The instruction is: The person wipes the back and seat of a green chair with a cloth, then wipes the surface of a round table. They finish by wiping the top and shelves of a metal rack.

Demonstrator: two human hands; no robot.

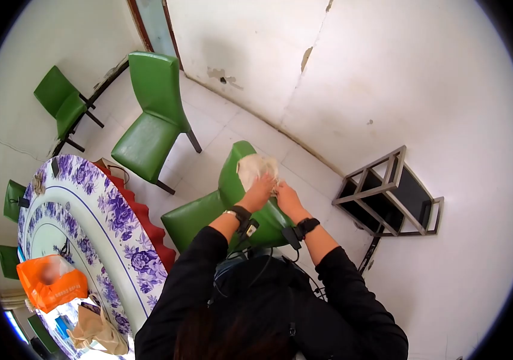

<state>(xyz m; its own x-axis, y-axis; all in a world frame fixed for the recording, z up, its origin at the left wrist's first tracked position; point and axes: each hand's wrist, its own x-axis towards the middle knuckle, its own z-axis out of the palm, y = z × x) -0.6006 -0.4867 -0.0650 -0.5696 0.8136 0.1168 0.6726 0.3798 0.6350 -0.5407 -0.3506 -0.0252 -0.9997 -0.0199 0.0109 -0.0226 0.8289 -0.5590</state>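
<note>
At the green chair's backrest [229, 177], the right hand [288, 199] pinches a beige cloth [249, 170]. The left hand [259, 192] touches it; its finger closure I cannot tell.

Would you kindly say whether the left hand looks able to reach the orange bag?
Probably not: the left hand is at the beige cloth, with part of the table between it and the orange bag.

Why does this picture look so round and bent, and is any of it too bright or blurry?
In the head view: black corners and strong fisheye-like bending, with the wall bowing at the sides; glare washing out the table around the brown bag; a blurred patch on the orange bag; soft shadows on the wall; the pale cloth recognisable, its fine detail too small to tell.
</note>
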